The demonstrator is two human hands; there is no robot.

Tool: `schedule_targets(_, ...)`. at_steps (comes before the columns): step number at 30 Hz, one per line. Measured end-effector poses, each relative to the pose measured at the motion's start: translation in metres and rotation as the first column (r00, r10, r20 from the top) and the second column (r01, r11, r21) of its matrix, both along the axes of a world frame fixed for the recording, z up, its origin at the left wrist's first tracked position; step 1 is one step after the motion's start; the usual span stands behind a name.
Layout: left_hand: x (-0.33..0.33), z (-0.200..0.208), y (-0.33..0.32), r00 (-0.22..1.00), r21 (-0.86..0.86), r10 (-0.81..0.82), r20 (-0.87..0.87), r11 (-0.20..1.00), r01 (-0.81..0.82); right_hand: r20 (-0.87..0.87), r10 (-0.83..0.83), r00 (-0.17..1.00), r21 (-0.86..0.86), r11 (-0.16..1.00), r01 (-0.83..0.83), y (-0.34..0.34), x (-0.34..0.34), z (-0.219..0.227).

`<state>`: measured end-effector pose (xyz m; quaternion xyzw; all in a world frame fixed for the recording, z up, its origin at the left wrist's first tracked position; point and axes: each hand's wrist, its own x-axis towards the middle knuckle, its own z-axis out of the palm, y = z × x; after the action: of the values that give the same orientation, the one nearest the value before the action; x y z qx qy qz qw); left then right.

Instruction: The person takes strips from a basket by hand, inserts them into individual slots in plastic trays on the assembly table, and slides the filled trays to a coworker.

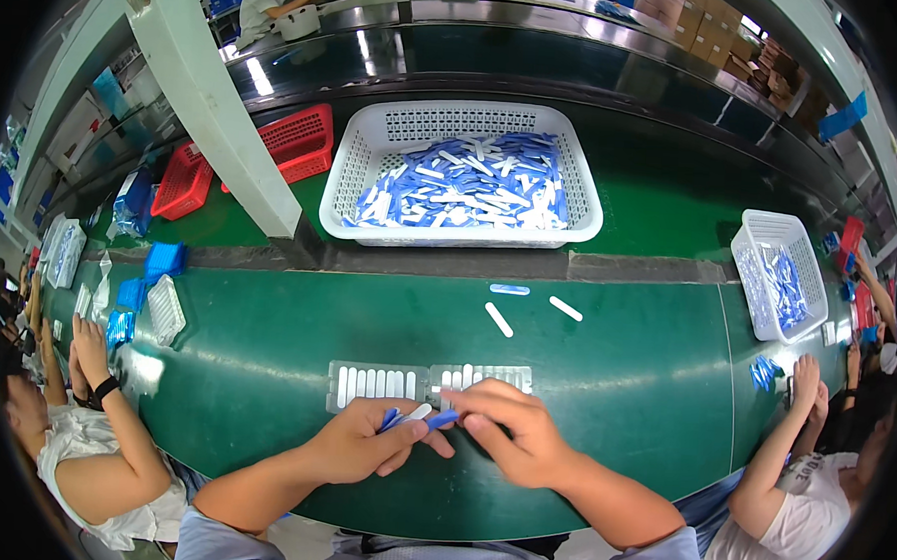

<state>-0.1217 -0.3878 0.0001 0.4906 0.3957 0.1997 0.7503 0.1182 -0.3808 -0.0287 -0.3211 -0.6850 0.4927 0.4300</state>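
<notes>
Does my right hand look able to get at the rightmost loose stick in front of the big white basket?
Likely yes: the right hand is nearby, and only the low clear tray and flat green table seem to lie between it and that white stick. The big white basket stands farther back.

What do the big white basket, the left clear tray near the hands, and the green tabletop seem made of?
White basket: likely rigid moulded plastic, slightly glossy; regular perforations and a rounded rim suggest it.
Left clear tray: probably thin formed plastic, shiny; green shows through its edge.
Green tabletop: smooth, semi-gloss, with soft reflections; perhaps laminate or rubber sheet, I can't tell.
</notes>
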Motion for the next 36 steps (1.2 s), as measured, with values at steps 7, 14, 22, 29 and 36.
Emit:
schedule_targets(7,0.004,0.006,-0.011,1.0,0.134,-0.006,-0.022,0.991,0.009,-0.05,-0.133,0.99,-0.071,0.989,0.129,-0.007,-0.005,-0.012)
schedule_targets(14,-0.008,-0.005,-0.015,0.996,0.128,0.086,0.028,0.988,-0.089,-0.422,-0.384,0.821,-0.604,0.795,0.061,0.021,0.03,-0.006)
schedule_targets(22,-0.011,-0.009,-0.03,0.973,-0.017,0.202,0.113,0.979,-0.202,-0.477,-0.299,0.826,-0.625,0.777,-0.079,0.027,0.041,-0.008)
schedule_targets(29,-0.016,-0.025,-0.05,0.93,-0.118,0.319,0.181,0.946,-0.302,-0.25,-0.194,0.949,-0.611,0.791,0.001,0.036,0.047,0.004)
schedule_targets(36,-0.002,-0.026,-0.049,0.936,-0.122,0.297,0.19,0.953,-0.277,0.499,-0.268,0.824,0.123,0.963,0.238,0.03,0.03,-0.01)
